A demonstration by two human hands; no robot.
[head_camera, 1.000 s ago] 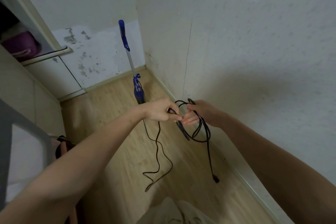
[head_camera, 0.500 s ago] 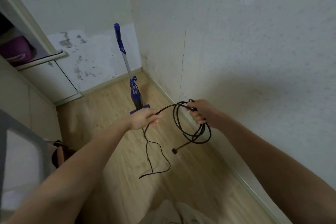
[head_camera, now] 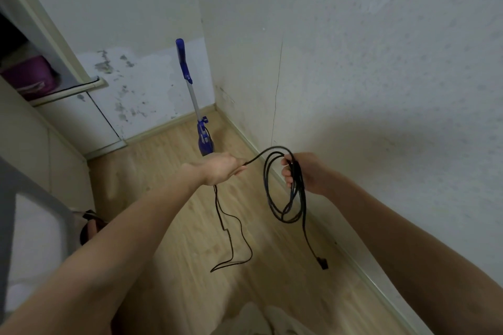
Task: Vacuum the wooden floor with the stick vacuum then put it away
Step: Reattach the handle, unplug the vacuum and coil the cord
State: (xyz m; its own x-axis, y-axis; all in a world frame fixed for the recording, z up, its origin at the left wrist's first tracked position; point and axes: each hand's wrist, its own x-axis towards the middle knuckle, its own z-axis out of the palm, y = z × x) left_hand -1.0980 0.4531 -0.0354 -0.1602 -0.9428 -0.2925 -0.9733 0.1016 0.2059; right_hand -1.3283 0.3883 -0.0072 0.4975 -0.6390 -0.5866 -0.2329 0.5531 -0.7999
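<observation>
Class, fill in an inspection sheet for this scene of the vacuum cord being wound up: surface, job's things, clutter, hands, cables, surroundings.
Surface: wooden floor, light planks, with slack cord lying on it.
Job's things: blue stick vacuum standing upright in the corner, not held.
Clutter: a dark object on the floor at left, too unclear to identify.
Hands: left hand grips one strand of the cord; right hand holds the coiled loops.
Cables: black power cord partly coiled, the rest trailing to the floor; plug dangling below the coil.
Surroundings: stained wall behind the vacuum; purple item on a shelf at left.
</observation>
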